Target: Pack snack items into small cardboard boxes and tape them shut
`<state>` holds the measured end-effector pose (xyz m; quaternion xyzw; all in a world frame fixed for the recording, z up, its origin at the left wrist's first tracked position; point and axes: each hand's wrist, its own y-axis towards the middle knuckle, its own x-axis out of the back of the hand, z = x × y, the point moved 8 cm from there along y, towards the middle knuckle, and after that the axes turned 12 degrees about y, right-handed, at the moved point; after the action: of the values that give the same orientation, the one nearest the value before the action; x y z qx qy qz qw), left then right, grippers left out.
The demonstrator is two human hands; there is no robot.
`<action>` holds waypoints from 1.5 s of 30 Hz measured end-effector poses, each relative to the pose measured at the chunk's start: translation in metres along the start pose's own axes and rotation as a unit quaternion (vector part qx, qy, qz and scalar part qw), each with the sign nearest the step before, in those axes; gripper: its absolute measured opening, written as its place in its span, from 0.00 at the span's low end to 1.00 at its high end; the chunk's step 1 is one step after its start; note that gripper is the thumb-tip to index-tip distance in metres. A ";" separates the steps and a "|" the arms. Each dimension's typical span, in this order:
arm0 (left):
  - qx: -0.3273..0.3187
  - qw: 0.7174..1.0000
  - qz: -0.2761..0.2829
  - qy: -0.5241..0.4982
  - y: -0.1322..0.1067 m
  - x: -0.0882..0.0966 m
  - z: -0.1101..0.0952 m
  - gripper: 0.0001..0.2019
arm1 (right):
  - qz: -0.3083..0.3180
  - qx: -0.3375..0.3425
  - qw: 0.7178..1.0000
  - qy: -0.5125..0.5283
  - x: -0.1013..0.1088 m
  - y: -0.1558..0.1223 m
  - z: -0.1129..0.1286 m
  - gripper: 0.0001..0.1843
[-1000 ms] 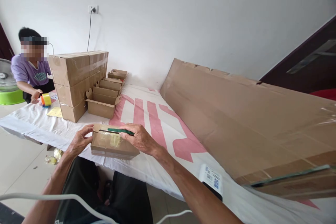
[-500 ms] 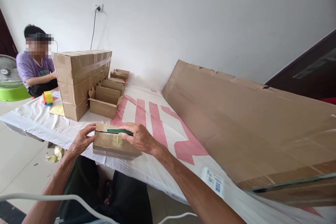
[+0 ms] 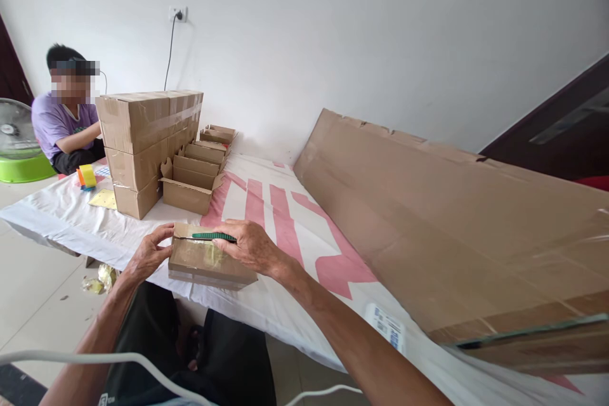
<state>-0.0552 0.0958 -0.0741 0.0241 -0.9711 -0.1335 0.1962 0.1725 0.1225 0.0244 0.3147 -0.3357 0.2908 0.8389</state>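
A small taped cardboard box (image 3: 204, 261) lies at the near edge of the white and pink sheet (image 3: 266, 209). My left hand (image 3: 147, 252) grips the box's left end with curled fingers. My right hand (image 3: 250, 246) rests on the box's right end and holds a green-handled knife (image 3: 213, 236) flat along the far top edge, its blade pointing left toward my left hand.
A stack of sealed boxes (image 3: 143, 139) and several open small boxes (image 3: 195, 171) stand at the back left. Another person in a purple shirt (image 3: 61, 124) sits beyond them near a yellow tape roll (image 3: 87, 176). A long flat cardboard carton (image 3: 451, 222) fills the right side.
The knife has slid a little to the left along the box's top edge. The other person's hand has drawn back from the tape roll. My view has shifted slightly.
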 end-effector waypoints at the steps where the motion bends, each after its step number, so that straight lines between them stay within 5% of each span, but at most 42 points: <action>1: -0.001 1.000 0.001 0.001 0.000 0.000 0.000 0.23 | 0.004 0.001 1.000 -0.011 -0.001 0.001 0.001 0.10; 12: 0.012 1.000 0.002 0.017 0.007 0.001 0.001 0.26 | 0.045 -0.016 0.987 -0.153 -0.001 0.030 0.020 0.11; 17: 0.010 1.000 0.002 0.015 0.011 0.003 0.002 0.27 | 0.057 -0.015 0.988 -0.140 0.003 0.032 0.010 0.11; 20: 0.016 1.000 0.003 0.008 0.015 0.004 0.007 0.29 | 0.049 -0.031 0.988 -0.141 0.022 0.017 -0.014 0.15; 26: 0.022 1.000 0.004 0.013 0.021 0.005 0.014 0.34 | 0.010 -0.079 0.996 -0.032 0.095 -0.047 -0.067 0.12; 30: 0.007 1.000 0.010 0.024 0.024 0.006 0.013 0.33 | -0.115 -0.122 0.984 0.054 0.119 -0.089 -0.107 0.21; 34: 0.012 0.998 0.041 0.041 0.026 0.012 0.012 0.38 | -0.212 -0.180 0.959 0.050 0.075 -0.126 -0.165 0.21; 38: 0.005 0.994 0.098 0.045 0.028 0.016 0.011 0.48 | -0.234 -0.275 0.931 -0.046 0.012 -0.157 -0.217 0.14; 45: -0.017 0.982 0.150 0.114 0.035 0.015 0.008 0.61 | -0.191 -0.311 0.920 -0.141 -0.028 -0.171 -0.237 0.15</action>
<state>-0.0716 0.1303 -0.0657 -0.1099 -0.9327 -0.1150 0.3237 0.3656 0.1779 -0.1901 0.1337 -0.4570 -0.0416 0.8784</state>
